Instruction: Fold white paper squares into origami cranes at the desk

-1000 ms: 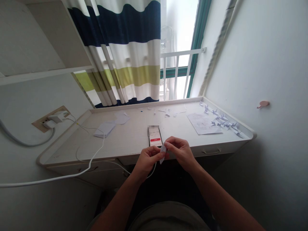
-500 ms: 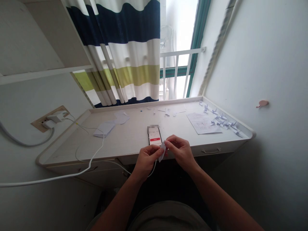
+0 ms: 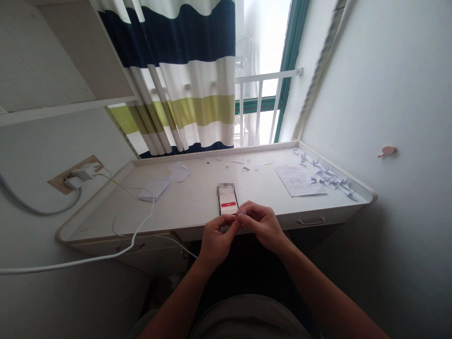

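My left hand (image 3: 217,240) and my right hand (image 3: 263,223) meet in front of the desk's near edge. Both are closed, thumbs and fingertips pinching a small folded piece of white paper (image 3: 243,213). Fingers cover most of the paper, so only a narrow bit shows. Just beyond the hands a phone (image 3: 228,197) lies on the desk, its lit screen showing a red button. At the right, several folded paper cranes (image 3: 326,176) stand along the desk's raised rim, beside a printed sheet (image 3: 298,181).
White sheets (image 3: 154,189) lie on the left of the desk (image 3: 190,207), and paper scraps (image 3: 246,165) at the back. A white cable (image 3: 132,240) runs from the wall socket (image 3: 76,175) across the left front edge. A curtain (image 3: 187,84) hangs behind.
The paper stood upright and plainly visible between my fingertips; now my fingers have closed together over it and hide most of it. The objects on the desk stay in place.
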The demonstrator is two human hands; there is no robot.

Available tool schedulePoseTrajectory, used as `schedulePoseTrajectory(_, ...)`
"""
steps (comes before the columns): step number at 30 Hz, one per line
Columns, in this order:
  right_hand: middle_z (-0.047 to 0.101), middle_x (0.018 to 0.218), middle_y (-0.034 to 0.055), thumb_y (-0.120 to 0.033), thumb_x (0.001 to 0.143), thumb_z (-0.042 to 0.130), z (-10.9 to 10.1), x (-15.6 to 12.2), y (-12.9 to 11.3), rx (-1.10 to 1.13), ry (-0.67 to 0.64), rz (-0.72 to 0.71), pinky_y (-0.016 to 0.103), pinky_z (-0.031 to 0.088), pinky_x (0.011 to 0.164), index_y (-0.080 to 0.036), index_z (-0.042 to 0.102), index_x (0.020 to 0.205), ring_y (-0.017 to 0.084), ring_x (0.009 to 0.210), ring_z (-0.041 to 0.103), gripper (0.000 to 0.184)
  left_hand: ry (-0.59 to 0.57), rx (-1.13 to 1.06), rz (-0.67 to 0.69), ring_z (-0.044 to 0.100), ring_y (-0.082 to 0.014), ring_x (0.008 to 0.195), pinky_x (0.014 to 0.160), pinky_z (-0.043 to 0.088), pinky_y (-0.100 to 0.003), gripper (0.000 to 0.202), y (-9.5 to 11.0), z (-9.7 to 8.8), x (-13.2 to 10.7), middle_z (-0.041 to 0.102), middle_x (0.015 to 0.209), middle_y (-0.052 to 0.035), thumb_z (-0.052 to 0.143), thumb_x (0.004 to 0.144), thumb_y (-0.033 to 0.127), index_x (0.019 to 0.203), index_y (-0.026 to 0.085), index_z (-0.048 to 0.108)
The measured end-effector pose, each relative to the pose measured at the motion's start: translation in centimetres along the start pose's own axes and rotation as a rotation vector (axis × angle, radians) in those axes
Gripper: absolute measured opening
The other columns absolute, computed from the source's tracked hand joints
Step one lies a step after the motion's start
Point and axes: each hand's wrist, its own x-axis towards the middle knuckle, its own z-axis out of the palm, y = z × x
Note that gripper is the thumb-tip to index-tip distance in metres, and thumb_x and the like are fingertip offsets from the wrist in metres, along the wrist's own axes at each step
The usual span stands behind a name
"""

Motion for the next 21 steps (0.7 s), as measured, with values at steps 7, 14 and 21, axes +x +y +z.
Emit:
schedulePoseTrajectory(7,0.071,0.094,0.0051,-0.035,0.089,0.081,-0.41,-0.14,-0.11,-0.069,-0.041,-0.089,0.031,0.056,0.068,-0.024,0.081,0.088,0.016,0.076,0.064,0.012,-0.007,-0.119,-0.008,0.077,-0.0237,0.083,0.083,0.06,-0.034,0.025,0.27,0.09,-0.14,0.083,0.089,-0.0065,0.084,0.084,0.044,0.092,0.02,0.083)
schedulePoseTrajectory(14,0.073,0.097,0.0069,-0.037,0.09,0.081,-0.78,-0.07,0.04,-0.107,-0.054,-0.102,0.033,0.058,0.074,-0.024,0.082,0.088,0.02,0.087,0.068,0.013,0.029,-0.08,-0.011,0.078,-0.0247,0.085,0.083,0.061,-0.035,0.025,-0.21,-0.04,-0.02,0.083,0.089,-0.0071,0.086,0.081,0.043,0.09,0.021,0.084)
schedulePoseTrajectory(21,0.072,0.094,0.0054,-0.041,0.093,0.077,-0.52,-0.33,-0.44,-0.099,-0.07,-0.074,0.032,0.056,0.07,-0.024,0.083,0.09,0.017,0.076,0.064,0.018,0.012,-0.193,-0.114,0.079,-0.0265,0.079,0.081,0.063,-0.039,0.029,-0.01,-0.04,0.05,0.083,0.085,-0.0077,0.092,0.072,0.045,0.084,0.019,0.085)
